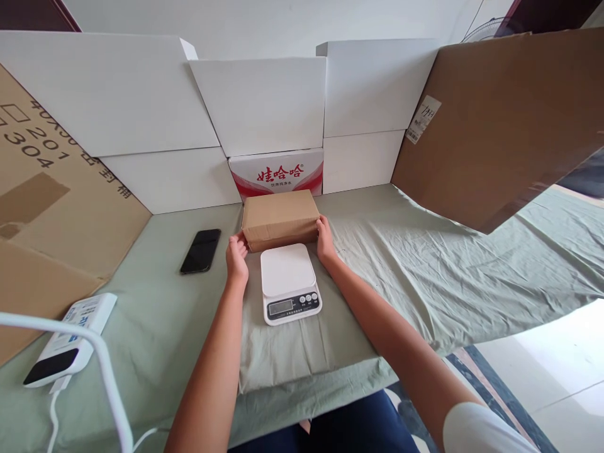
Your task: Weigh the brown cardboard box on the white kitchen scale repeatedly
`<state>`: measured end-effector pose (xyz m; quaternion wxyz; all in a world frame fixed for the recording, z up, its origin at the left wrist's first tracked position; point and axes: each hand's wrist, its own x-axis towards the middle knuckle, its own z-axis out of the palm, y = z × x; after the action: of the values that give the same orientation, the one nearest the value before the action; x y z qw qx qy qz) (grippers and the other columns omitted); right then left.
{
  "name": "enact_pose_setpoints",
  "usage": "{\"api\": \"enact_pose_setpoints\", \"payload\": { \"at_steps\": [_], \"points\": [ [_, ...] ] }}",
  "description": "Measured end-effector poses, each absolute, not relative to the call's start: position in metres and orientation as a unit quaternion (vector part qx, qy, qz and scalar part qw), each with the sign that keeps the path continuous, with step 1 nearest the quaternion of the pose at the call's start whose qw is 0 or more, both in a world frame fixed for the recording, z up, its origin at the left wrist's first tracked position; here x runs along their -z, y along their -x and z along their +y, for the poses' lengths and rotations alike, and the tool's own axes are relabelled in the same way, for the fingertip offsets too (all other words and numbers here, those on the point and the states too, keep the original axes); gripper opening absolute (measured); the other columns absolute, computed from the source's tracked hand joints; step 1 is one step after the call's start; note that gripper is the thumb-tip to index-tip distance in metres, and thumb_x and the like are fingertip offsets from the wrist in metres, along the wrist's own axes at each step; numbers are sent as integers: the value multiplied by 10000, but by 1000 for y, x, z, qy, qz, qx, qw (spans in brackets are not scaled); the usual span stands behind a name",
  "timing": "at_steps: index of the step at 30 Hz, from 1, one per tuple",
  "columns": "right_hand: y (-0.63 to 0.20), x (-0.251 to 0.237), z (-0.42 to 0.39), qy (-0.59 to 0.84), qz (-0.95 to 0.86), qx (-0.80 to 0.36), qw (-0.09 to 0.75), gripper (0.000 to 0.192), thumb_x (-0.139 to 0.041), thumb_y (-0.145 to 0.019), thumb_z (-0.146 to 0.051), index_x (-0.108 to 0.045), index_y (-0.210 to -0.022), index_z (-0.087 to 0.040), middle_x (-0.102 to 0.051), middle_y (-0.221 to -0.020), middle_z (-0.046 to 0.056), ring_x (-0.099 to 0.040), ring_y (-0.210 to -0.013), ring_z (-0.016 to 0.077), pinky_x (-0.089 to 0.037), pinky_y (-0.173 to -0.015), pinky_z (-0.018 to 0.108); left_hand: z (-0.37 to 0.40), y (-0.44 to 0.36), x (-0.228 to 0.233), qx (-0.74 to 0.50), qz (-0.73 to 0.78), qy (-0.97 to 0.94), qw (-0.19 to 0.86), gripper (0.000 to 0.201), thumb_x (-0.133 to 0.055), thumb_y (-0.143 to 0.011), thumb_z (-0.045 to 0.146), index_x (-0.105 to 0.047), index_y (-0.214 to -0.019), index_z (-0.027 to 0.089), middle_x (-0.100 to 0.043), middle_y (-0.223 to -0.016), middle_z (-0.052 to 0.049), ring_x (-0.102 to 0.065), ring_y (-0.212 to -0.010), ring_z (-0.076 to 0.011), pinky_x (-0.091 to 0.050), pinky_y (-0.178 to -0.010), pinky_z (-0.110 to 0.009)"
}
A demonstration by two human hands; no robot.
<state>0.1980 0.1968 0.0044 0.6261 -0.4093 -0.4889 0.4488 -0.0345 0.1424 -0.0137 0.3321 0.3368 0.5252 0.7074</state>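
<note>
A closed brown cardboard box [282, 217] is gripped at its two ends between my hands, behind the scale. My left hand [236, 258] is at its left front corner, with the fingers curled against the side. On the right end, my right hand [325, 239] presses with its thumb and fingers. Just in front of the box lies a white digital kitchen scale [289, 274], its platform bare and its display facing me. Whether the box's underside touches the cloth is hard to see.
Left of the box lies a black smartphone [201, 251]. A white power bank [75, 336] with a cable sits at the far left. White boxes [264, 107], a red-and-white carton [278, 175] and large cardboard panels [500, 119] wall in the green tablecloth [368, 251].
</note>
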Motion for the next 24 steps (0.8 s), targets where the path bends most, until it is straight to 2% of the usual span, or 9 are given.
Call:
{"api": "enact_pose_setpoints", "payload": {
  "at_steps": [11,18,24],
  "points": [
    [-199,-7,194,407,-498,-446,623,422,-443,-903,-520,-593,-1203,-263,-623,-1362,47,-517,-1318,257,-366,-1182,464,141,33,12,-709,521,-336,336,733,-424,-872,766,-687,-1243,192,-645,-1376,-209,-594,-1324,-296,-416,-1122,-456],
    [-199,-11,190,409,-503,-434,626,519,-436,-913,-473,-492,-1364,-223,-503,-1521,88,-419,-1445,263,-326,-1227,454,138,33,7,-715,518,-331,333,721,-394,-916,719,-664,-1310,179,-611,-1431,-191,-549,-1372,-282,-382,-1155,-429],
    [-199,-12,190,380,-555,-419,610,521,-424,-939,-530,-538,-1366,-255,-559,-1482,64,-472,-1402,284,-336,-1225,491,140,34,8,-697,529,-330,354,786,-443,-864,774,-681,-1286,155,-581,-1445,-238,-534,-1382,-320,-384,-1149,-468]
  ]
}}
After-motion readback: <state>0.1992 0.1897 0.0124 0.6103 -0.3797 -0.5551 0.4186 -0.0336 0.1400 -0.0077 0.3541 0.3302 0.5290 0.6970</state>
